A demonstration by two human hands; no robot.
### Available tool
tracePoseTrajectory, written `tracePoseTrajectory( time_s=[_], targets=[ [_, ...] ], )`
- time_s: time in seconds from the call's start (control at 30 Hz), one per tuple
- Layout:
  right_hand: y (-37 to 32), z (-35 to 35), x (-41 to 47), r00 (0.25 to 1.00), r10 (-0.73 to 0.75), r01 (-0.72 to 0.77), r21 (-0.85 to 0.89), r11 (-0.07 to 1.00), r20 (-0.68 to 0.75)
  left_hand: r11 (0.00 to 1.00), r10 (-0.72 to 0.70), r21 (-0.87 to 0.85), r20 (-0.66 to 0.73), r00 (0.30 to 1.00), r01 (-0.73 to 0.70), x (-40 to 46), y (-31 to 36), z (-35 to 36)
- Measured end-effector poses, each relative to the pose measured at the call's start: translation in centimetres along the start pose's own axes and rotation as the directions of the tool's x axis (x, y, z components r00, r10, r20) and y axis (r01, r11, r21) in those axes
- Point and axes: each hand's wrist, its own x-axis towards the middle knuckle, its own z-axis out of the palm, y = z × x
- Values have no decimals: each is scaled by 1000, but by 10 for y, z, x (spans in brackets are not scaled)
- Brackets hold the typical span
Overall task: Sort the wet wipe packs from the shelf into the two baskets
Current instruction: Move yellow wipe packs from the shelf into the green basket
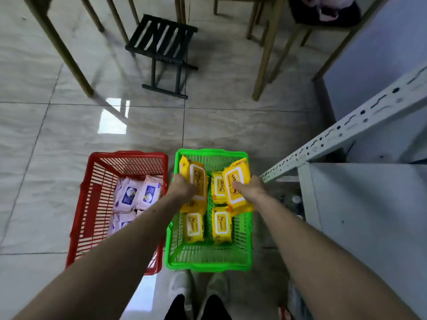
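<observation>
A green basket stands on the floor in front of my feet, with three yellow wipe packs lying in it. Above it, my left hand grips one yellow pack. My right hand grips a second yellow pack, also over the green basket. To the left stands a red basket holding several pale pink wipe packs. Both arms reach down from the bottom of the view.
A grey metal shelf with a perforated upright stands on my right. A black folding stool and wooden table and chair legs stand farther ahead on the tiled floor. My shoes are just behind the green basket.
</observation>
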Motion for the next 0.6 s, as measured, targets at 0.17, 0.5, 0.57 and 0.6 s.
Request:
tracePoseTrajectory(
  time_s=[0.17, 0.5, 0.57, 0.6],
  targets=[
    [48, 66, 102, 998, 61, -62, -27, 998, -23, 995, -34, 91, 5, 999, 33, 103, -59, 54],
    [98, 145, 247, 997, 52, -46, 103, 994, -60, 997, 26, 73, -49, 998, -22, 255, -105, 126],
    [102, 154, 265, 999, 39, -33, 159, 987, -36, 999, 33, 36, -43, 999, -31, 274, -109, 133],
    [105, 159, 273, 999, 40, -37, 185, 982, -11, 999, 33, 17, -35, 999, -32, 281, -112, 136]
  ],
)
